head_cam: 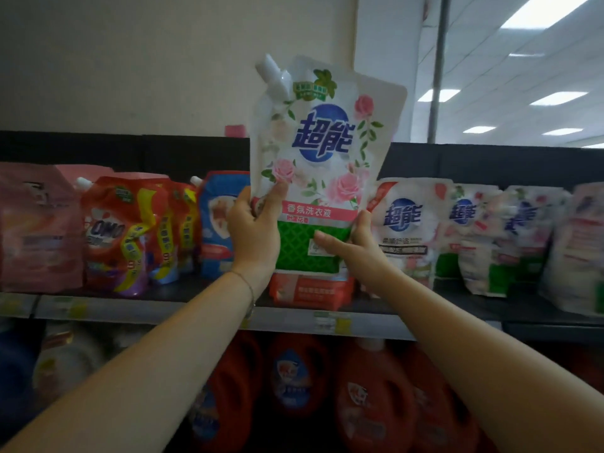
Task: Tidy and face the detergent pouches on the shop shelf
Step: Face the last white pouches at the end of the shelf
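I hold a white detergent pouch [322, 152] with pink roses, a blue logo and a green base upright above the top shelf [196, 317], its front facing me and its white spout at the upper left. My left hand [253, 228] grips its lower left edge. My right hand [351, 245] grips its lower right corner. Below the pouch a pink-orange pouch [312, 291] lies flat on the shelf. White pouches of the same brand [405, 223] stand to the right, and red OMO pouches [114, 233] and a blue pouch [217, 223] stand to the left.
A pink pouch [37, 227] stands at the far left of the shelf. Red detergent jugs [300, 374] fill the shelf below. Price tags [330, 322] line the shelf's front edge. A pale wall rises behind the shelf, and ceiling lights show at the upper right.
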Demonstrator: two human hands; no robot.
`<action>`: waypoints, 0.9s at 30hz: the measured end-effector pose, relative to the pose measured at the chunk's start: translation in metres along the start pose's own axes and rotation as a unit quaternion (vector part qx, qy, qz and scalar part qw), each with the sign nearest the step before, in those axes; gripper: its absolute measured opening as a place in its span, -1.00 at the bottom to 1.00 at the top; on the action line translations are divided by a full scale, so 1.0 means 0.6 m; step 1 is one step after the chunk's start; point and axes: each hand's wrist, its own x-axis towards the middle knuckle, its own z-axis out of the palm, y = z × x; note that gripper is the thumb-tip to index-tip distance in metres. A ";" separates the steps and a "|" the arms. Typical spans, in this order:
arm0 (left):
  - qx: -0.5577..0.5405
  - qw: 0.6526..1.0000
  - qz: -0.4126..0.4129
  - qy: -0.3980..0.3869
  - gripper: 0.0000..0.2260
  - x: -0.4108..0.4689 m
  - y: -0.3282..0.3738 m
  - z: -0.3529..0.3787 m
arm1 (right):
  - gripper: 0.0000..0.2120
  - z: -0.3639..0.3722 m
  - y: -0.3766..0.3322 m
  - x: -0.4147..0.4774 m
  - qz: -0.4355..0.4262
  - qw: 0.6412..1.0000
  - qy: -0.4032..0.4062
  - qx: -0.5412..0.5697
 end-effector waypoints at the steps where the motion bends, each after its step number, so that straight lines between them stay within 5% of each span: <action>1: -0.011 1.000 -0.010 -0.013 -0.86 -0.011 -0.008 0.024 | -0.41 -0.027 0.003 -0.008 0.004 1.000 0.017 -0.015; 7: -0.072 0.992 -0.078 -0.067 -0.75 -0.083 -0.063 0.170 | -0.39 -0.181 0.001 -0.076 0.016 0.976 0.104 -0.191; 11: -0.087 0.989 -0.074 -0.089 -0.79 -0.120 -0.098 0.263 | -0.35 -0.284 0.000 -0.101 0.047 0.884 0.144 -0.442; 15: -0.114 0.981 -0.082 -0.137 -0.94 -0.154 -0.136 0.356 | -0.39 -0.373 0.010 -0.112 0.050 0.909 0.162 -0.381; 20: -0.100 0.968 -0.102 -0.208 -0.78 -0.178 -0.207 0.482 | -0.30 -0.504 0.043 -0.100 0.085 0.919 0.169 -0.345; 25: -0.076 0.941 -0.162 -0.289 -0.52 -0.201 -0.284 0.587 | -0.18 -0.623 0.085 -0.084 0.151 0.896 0.159 -0.386; 27: -0.050 0.927 -0.164 -0.334 -0.60 -0.213 -0.302 0.616 | -0.12 -0.657 0.104 -0.078 0.189 0.881 0.168 -0.399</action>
